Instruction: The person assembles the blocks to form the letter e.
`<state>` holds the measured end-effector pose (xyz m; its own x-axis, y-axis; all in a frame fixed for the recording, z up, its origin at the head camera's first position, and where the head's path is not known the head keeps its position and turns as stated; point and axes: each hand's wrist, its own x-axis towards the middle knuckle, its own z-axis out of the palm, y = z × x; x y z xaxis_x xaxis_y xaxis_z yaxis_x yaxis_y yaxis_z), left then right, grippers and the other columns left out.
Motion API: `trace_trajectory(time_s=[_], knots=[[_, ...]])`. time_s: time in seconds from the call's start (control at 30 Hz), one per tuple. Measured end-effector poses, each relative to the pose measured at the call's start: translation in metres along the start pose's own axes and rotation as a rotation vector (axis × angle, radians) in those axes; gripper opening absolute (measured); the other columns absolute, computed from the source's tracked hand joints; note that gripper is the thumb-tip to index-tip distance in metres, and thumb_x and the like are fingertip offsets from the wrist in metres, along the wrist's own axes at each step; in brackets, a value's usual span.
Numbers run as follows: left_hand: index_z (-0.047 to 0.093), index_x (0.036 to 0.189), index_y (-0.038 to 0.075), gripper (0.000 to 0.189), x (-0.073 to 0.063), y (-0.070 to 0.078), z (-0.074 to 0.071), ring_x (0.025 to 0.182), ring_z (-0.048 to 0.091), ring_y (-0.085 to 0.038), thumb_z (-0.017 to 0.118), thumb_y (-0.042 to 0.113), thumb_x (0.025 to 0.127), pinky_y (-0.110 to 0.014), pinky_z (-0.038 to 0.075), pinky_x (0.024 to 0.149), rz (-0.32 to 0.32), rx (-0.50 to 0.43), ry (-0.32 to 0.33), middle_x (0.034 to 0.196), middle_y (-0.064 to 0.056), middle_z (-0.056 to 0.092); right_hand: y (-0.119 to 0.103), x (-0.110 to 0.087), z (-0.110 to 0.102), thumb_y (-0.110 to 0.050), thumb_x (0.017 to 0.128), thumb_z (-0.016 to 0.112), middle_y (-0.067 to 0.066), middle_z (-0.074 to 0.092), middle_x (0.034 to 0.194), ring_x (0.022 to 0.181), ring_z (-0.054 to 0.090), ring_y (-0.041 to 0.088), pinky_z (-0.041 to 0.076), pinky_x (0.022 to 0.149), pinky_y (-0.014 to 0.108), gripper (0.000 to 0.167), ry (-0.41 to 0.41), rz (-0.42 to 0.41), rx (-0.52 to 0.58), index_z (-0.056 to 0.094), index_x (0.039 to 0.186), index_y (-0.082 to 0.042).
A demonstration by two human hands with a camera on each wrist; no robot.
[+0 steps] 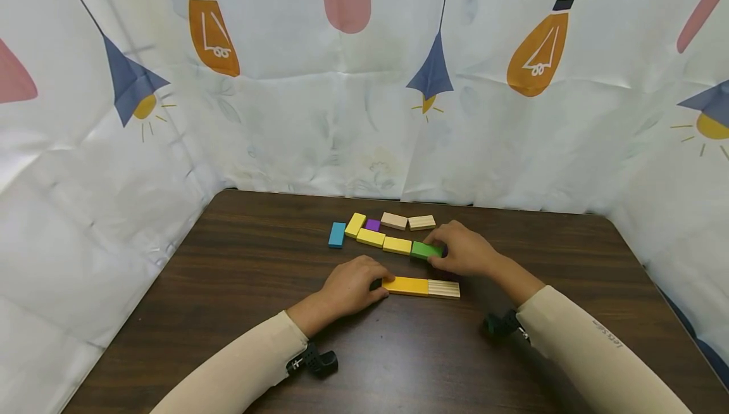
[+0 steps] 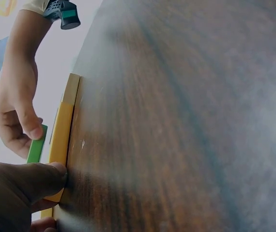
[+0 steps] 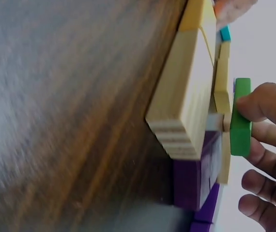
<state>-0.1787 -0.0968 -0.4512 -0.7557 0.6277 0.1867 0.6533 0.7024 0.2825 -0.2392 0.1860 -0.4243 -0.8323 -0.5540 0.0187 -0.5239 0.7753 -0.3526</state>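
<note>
My left hand (image 1: 354, 284) pinches the left end of an orange block (image 1: 411, 285), its thumb on the near side in the left wrist view. A plain wooden block (image 1: 444, 289) continues that row to the right. Between thumb and fingers, my right hand (image 1: 462, 249) grips a green block (image 3: 241, 116), above the other blocks in the right wrist view. In the head view the green block lines up with the right end of a row of yellow blocks (image 1: 397, 245). Purple blocks (image 3: 187, 182) show behind the plain block in the right wrist view; my right hand mostly hides them in the head view.
Beyond the yellow row lie two plain blocks (image 1: 393, 221) and a small purple one (image 1: 373, 225). A blue block (image 1: 336, 235) is at the left end. All rest on a dark wood table (image 1: 398, 363), with a patterned white cloth (image 1: 319, 123) hanging behind.
</note>
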Motion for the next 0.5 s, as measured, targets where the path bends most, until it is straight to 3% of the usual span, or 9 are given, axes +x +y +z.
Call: trace_trajectory(time_s=[0.23, 0.5], knots=[[0.078, 0.113, 0.02, 0.022, -0.001, -0.001, 0.0, 0.11, 0.064, -0.017, 0.079, 0.028, 0.093, -0.039, 0.055, 0.088, -0.003, 0.0, -0.003, 0.112, 0.007, 0.073, -0.009, 0.004, 0.008, -0.031, 0.091, 0.077, -0.007, 0.066, 0.107, 0.096, 0.051, 0.017, 0.048, 0.073, 0.034, 0.031, -0.023, -0.07, -0.014, 0.075, 0.119, -0.017], [0.078, 0.113, 0.02, 0.022, -0.001, -0.001, 0.0, 0.111, 0.064, -0.018, 0.078, 0.028, 0.093, -0.039, 0.055, 0.088, 0.001, -0.005, -0.003, 0.112, 0.007, 0.073, -0.016, 0.012, 0.014, -0.032, 0.092, 0.077, -0.005, 0.067, 0.112, 0.101, 0.053, 0.017, 0.048, 0.078, 0.036, 0.031, -0.032, -0.064, -0.035, 0.075, 0.119, -0.018]])
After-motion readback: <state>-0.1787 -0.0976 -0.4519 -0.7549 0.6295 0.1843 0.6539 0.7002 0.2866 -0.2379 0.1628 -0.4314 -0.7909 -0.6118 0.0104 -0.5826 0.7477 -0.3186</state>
